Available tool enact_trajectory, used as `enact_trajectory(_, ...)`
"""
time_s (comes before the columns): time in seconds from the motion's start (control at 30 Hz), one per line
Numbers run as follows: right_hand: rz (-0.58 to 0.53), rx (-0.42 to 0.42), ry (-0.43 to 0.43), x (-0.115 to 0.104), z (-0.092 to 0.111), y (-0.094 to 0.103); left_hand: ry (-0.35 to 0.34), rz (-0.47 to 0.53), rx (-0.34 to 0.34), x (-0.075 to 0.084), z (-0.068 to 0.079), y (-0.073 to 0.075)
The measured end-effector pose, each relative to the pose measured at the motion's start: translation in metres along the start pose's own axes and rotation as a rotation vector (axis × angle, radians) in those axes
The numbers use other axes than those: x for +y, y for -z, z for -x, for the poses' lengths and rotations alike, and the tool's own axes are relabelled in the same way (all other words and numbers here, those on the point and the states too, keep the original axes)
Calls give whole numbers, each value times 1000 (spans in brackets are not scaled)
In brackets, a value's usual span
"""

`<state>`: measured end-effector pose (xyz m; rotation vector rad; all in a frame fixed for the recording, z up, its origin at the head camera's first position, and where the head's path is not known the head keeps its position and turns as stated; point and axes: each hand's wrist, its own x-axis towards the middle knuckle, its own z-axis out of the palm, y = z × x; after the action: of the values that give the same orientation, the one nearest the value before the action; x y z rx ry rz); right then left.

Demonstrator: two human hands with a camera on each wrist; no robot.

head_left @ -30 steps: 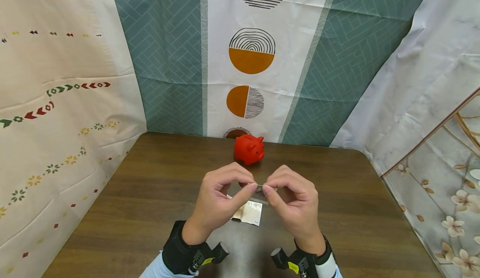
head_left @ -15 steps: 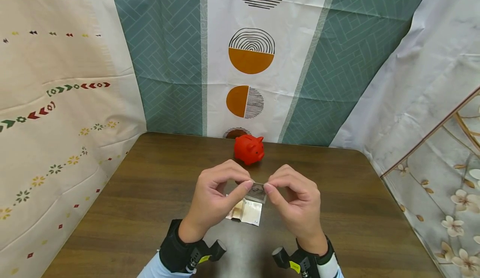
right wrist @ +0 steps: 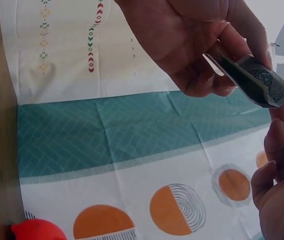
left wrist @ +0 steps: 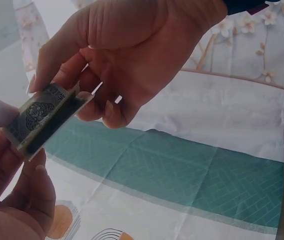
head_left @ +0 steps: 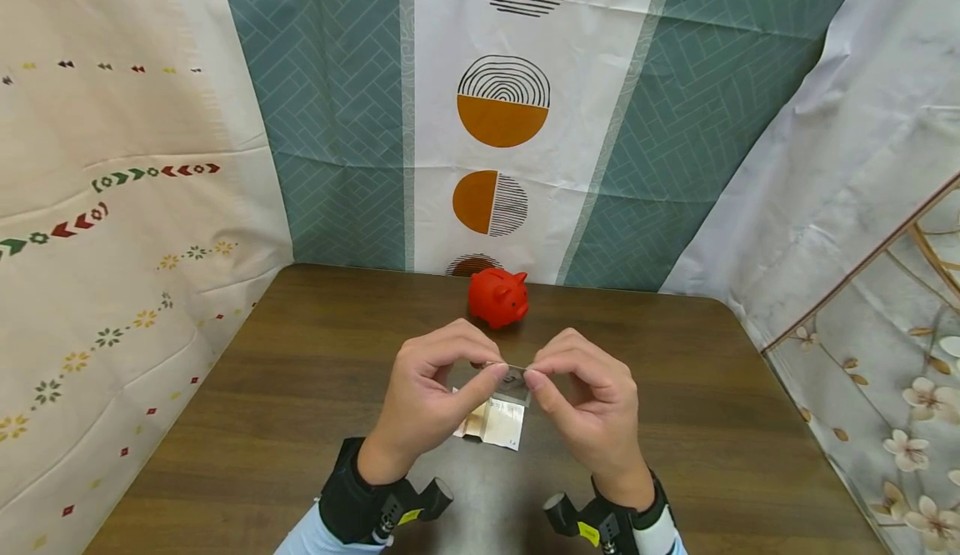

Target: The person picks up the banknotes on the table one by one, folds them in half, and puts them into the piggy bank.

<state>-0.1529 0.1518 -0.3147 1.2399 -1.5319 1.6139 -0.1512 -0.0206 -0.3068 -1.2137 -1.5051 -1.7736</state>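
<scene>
A folded banknote [head_left: 513, 382] is stretched between my two hands above the table. My left hand [head_left: 435, 392] pinches its left end between thumb and forefinger. At the right end, the thumb and forefinger of my right hand [head_left: 591, 401] pinch it. The left wrist view shows the grey-green patterned note [left wrist: 40, 114] creased lengthwise, with its two long sides standing apart. From the right wrist view, the folded note [right wrist: 264, 82] looks like a narrow V-shaped trough. Below the hands, a pale cream note-like paper [head_left: 502, 424] lies creased on the table, partly covered by the left hand.
A red piggy bank [head_left: 498, 298] stands at the back of the brown wooden table [head_left: 300, 388], just beyond the hands. Patterned cloth [head_left: 337, 122] hangs along the table's back edge, with more cloth at both sides.
At first the note was nearly edge-on with the fingertips close together. The hands then drew slightly apart and its patterned face came into view; since then the right hand has shifted slightly left.
</scene>
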Motion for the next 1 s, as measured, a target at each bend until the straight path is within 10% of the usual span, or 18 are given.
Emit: enact_trajectory(1.0, -11, -18, -30, 0, 0, -3, 28, -8, -46, -3, 2, -2)
